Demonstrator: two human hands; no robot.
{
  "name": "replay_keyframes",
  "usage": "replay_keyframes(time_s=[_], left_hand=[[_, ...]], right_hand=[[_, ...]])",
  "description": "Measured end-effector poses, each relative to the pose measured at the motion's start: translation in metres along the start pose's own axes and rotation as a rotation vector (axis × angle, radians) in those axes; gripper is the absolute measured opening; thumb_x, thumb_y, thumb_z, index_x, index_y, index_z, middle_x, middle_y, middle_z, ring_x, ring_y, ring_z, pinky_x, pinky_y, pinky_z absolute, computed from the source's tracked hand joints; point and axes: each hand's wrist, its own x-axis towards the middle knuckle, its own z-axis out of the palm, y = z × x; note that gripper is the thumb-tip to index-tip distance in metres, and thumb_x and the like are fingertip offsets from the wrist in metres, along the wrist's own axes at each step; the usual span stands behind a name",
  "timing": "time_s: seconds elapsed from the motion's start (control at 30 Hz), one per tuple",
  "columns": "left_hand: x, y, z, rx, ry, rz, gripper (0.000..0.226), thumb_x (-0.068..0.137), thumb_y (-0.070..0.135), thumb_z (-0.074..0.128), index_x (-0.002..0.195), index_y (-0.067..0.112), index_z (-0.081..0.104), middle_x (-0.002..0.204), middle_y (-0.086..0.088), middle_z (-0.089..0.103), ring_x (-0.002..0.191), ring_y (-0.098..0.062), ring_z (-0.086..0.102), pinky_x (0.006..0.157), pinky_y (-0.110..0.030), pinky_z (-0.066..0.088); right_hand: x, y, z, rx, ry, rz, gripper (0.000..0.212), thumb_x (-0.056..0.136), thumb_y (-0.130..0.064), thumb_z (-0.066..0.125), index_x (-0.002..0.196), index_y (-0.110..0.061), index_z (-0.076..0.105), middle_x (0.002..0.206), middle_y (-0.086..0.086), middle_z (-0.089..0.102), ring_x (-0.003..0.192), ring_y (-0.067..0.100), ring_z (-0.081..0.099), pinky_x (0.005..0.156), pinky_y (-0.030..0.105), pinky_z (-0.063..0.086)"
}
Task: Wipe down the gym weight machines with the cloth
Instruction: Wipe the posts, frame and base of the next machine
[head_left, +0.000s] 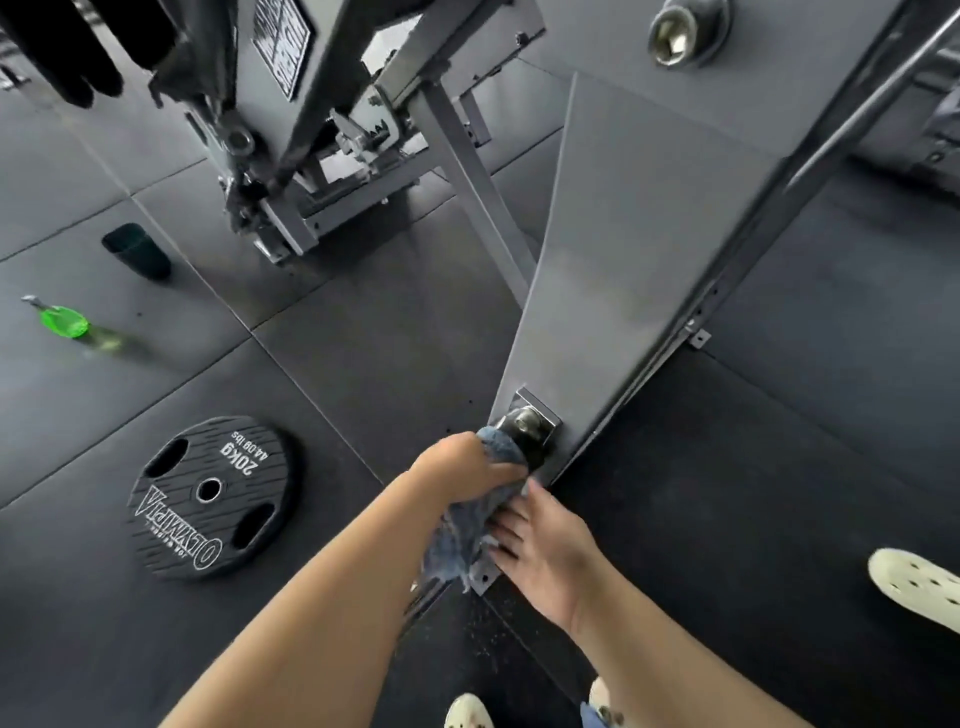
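At floor level, nearest the camera, pale perforated shoes (468, 712) show at the bottom edge, cut off by the frame; a third pale shoe (914, 587) lies at the right edge, partly out of view. Both bare forearms reach forward and down. Right hand (545, 551): fingers straight, pressing on the lower end of the cloth (467, 530) against the machine's base plate (485, 577). Left hand (467, 467): fingers curled round the upper part of the cloth, gripping it over a dark peg (527, 431) that juts from the plate; fingertips hidden under the fabric. Cloth is blue-grey, terry-textured, bunched; its long axis runs from the base plate up and away toward the peg. Peg sits on a square metal mount at the narrow foot of a flat, grey, tapering steel panel (639, 249), which widens away from the viewer. Floor (363, 364) is dark rubber tile with visible seams. Left of the arms, a black 20 kg weight plate (208, 499) lies flat. Farther left, a green-capped bottle (67, 325), blurred, and a dark cup (137, 249). Farthest, the machine's grey frame and linkage (322, 145), blurred and cut off at the top.
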Motion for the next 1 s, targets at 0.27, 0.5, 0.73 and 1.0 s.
replay_keyframes(time_s=[0.27, 0.5, 0.73, 1.0], left_hand=[[0.011, -0.019, -0.012, -0.192, -0.274, -0.025, 0.058, 0.057, 0.062, 0.068, 0.095, 0.019, 0.065, 0.096, -0.004, 0.07, 0.086, -0.02, 0.067, 0.088, -0.037, 0.053], [-0.037, -0.062, -0.019, -0.1, -0.353, -0.083, 0.037, 0.078, 0.048, 0.068, 0.102, 0.023, 0.057, 0.097, 0.004, 0.064, 0.09, -0.015, 0.061, 0.085, -0.027, 0.049], [-0.029, -0.047, -0.016, -0.357, -0.352, -0.02, 0.034, 0.072, 0.031, 0.077, 0.097, 0.026, 0.055, 0.102, -0.008, 0.069, 0.094, -0.027, 0.067, 0.088, -0.041, 0.053], [-0.061, -0.094, -0.004, -0.159, -0.272, -0.086, 0.067, 0.045, 0.061, 0.07, 0.102, 0.026, 0.06, 0.092, 0.004, 0.071, 0.085, -0.013, 0.068, 0.084, -0.037, 0.055]], right_hand=[[0.011, -0.003, 0.028, 0.072, 0.025, -0.063, 0.044, 0.101, -0.039, 0.034, 0.134, -0.013, 0.046, 0.128, 0.013, 0.058, 0.114, 0.025, 0.056, 0.089, 0.038, 0.046], [0.0, 0.027, 0.031, 0.111, -0.068, 0.037, 0.038, 0.101, -0.034, 0.036, 0.123, -0.009, 0.054, 0.103, 0.008, 0.064, 0.089, 0.018, 0.061, 0.076, 0.029, 0.051], [0.011, 0.016, 0.035, 0.117, -0.018, -0.023, 0.032, 0.1, -0.036, 0.039, 0.114, -0.014, 0.057, 0.095, 0.007, 0.064, 0.089, 0.021, 0.061, 0.077, 0.036, 0.051], [-0.006, 0.068, 0.059, -0.017, -0.055, 0.066, 0.034, 0.097, -0.037, 0.048, 0.117, -0.012, 0.058, 0.1, 0.008, 0.07, 0.085, 0.02, 0.068, 0.065, 0.031, 0.054]])
